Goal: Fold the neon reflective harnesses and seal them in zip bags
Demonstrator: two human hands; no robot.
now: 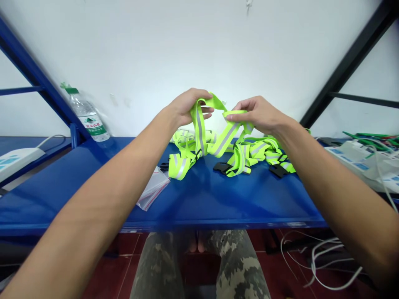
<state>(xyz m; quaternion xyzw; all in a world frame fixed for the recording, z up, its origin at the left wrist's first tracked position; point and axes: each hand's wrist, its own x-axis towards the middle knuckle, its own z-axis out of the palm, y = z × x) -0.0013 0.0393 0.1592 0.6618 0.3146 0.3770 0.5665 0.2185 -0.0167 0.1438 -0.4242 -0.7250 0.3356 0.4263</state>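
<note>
A neon yellow reflective vest with grey reflective stripes hangs in loops above the blue shelf top. My left hand grips one upper band of it, with the fingers curled around the webbing. My right hand pinches another band a little to the right. The rest of the vest lies bunched on the shelf, with black plastic buckles showing at its lower edge. A second black buckle sits near my right forearm. A clear plastic bag with red trim lies below my left wrist.
A water bottle stands at the shelf's far left, beside blue steel uprights. White power strips sit on both sides, with green-handled tools at right. White cables lie on the red floor below.
</note>
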